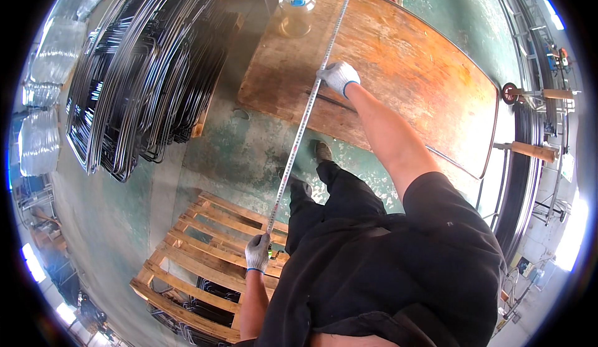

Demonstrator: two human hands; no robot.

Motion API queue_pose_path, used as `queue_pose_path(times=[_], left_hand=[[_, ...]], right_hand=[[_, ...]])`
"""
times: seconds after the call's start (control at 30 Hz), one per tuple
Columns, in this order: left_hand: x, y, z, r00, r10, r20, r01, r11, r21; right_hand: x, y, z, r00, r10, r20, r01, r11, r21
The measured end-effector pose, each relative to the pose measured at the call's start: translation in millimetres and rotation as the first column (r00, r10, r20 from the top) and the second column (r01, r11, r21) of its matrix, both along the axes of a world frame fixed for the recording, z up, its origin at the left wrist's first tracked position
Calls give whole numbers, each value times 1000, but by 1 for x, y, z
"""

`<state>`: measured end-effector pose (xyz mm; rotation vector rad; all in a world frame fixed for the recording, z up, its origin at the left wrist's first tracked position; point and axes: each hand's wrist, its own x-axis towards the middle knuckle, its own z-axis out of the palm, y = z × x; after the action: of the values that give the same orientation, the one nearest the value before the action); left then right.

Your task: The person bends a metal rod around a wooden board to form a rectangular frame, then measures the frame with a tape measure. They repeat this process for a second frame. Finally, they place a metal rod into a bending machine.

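Note:
A long tape measure [301, 129] is drawn out from low on my left, over the floor, to the far edge of the worn wooden table [274, 73]. Gloved in white, my left hand [256, 252] is closed around its case, of which only a small part shows beside the fingers. Out over the table, my right hand [339, 78], also gloved, pinches the blade between thumb and fingers. Close to that hand lies a thin dark bent tube [458, 163], partly hidden under my right forearm. A clear jug [295, 17] with a blue-and-white cap stands left of the blade's far part.
Bent metal tube frames [143, 73] are stacked high at the left. Below them a wooden pallet [187, 260] lies near my left arm, with more dark tubes under it. Long dark bars [520, 179] and a rack line the right side. My feet stand by the table's near edge.

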<state>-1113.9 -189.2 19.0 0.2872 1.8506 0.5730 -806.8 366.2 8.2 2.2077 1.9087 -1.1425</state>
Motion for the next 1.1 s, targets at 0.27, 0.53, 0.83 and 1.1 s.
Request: queue_pose_path(times=[0.27, 0.53, 0.83, 1.1], left_hand=[[-12, -7, -15, 999, -25, -39, 25, 1000, 4], [-17, -1, -16, 998, -29, -62, 27, 999, -37], [-29, -19, -41, 1000, 17, -2, -17, 1000, 4], [-33, -19, -47, 1000, 0, 8, 0, 1000, 12]], right_hand=[[-4, 1, -2, 1000, 8, 16, -8, 1000, -9], [-6, 3, -7, 999, -6, 48, 5, 1000, 9], [-10, 0, 3, 998, -8, 65, 9, 1000, -6], [-7, -2, -2, 999, -31, 20, 31, 1000, 5]])
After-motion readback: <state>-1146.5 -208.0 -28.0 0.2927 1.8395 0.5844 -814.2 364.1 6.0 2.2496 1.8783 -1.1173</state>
